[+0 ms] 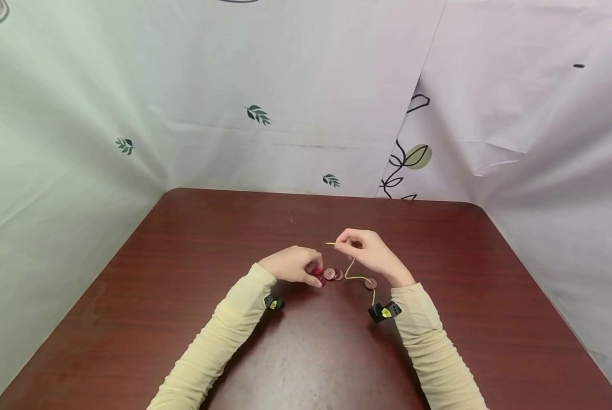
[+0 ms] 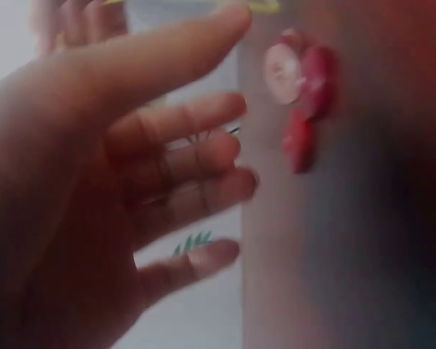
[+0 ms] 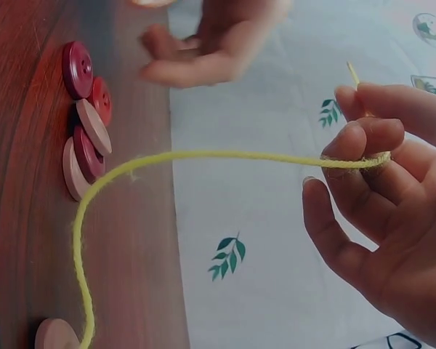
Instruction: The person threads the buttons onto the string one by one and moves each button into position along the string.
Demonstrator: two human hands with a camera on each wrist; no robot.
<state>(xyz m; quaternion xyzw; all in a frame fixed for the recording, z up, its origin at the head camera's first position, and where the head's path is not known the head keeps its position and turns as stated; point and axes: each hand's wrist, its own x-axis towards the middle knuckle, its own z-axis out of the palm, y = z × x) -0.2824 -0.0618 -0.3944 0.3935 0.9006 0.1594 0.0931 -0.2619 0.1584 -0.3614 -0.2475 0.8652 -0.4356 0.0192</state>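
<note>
My right hand (image 1: 369, 250) is raised over the table and pinches a yellow string (image 3: 203, 154) near its end. A short tip of it sticks out past the thumb and forefinger. From the fingers the string runs down to a pinkish-brown button (image 1: 370, 283) on the table; whether it passes through the button's holes I cannot tell. Beside a small cluster of buttons, my left hand (image 1: 294, 265) hovers with fingers apart and loosely bent, nothing visible between them in the blurred left wrist view. The cluster includes a pink button (image 1: 329, 274), a dark red button (image 3: 78, 70) and a red button (image 3: 101, 101).
A dark reddish-brown table (image 1: 183, 239) with rounded far corners carries everything. White cloth (image 1: 285, 142) printed with leaves hangs behind it and at both sides. Small dark wrist cameras sit on each cream sleeve (image 1: 234, 310).
</note>
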